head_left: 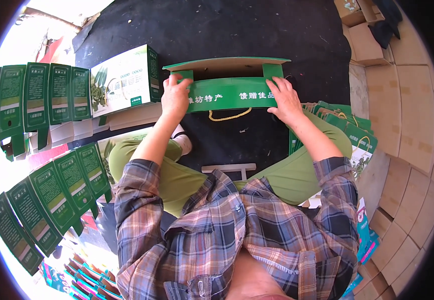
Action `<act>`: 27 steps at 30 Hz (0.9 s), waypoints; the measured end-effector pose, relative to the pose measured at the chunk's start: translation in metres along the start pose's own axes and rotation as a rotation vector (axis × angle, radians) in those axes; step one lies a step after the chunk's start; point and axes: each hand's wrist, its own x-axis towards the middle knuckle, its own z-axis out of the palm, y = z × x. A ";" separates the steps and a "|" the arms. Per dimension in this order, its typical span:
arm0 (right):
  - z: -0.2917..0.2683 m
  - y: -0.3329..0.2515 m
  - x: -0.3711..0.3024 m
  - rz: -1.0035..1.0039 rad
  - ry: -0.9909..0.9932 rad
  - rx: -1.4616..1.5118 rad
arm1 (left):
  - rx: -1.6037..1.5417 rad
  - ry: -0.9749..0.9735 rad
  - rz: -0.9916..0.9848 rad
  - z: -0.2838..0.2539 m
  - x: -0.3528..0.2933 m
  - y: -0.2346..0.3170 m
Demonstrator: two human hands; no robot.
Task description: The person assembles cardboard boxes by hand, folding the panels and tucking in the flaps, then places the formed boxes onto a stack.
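A green cardboard gift box (231,94) with white lettering is held between my two hands, in front of my knees. A long flap (227,62) stands up along its far side, and the brown inside shows beneath it. My left hand (176,97) grips the left end, fingers bent over the small green side flap. At the other end my right hand (286,100) holds the right corner, its fingers on the right side flap and its thumb lower on the front. A yellow cord handle (230,116) hangs from the near edge.
Rows of green-and-white boxes (59,95) stand to my left, with more green boxes (59,195) nearer. Flat green bags or boxes with yellow cords (344,122) lie by my right knee. Brown cartons (384,107) are stacked along the right. Black sheeting (237,30) covers the floor ahead.
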 end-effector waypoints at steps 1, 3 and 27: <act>0.003 0.000 0.000 -0.002 0.001 0.002 | 0.040 -0.013 0.077 0.002 -0.001 -0.001; 0.006 0.002 0.002 -0.074 0.035 -0.053 | 0.089 -0.032 0.108 0.004 -0.003 -0.005; 0.009 0.001 0.011 -0.107 -0.079 -0.089 | 0.334 -0.198 0.274 -0.002 -0.016 0.017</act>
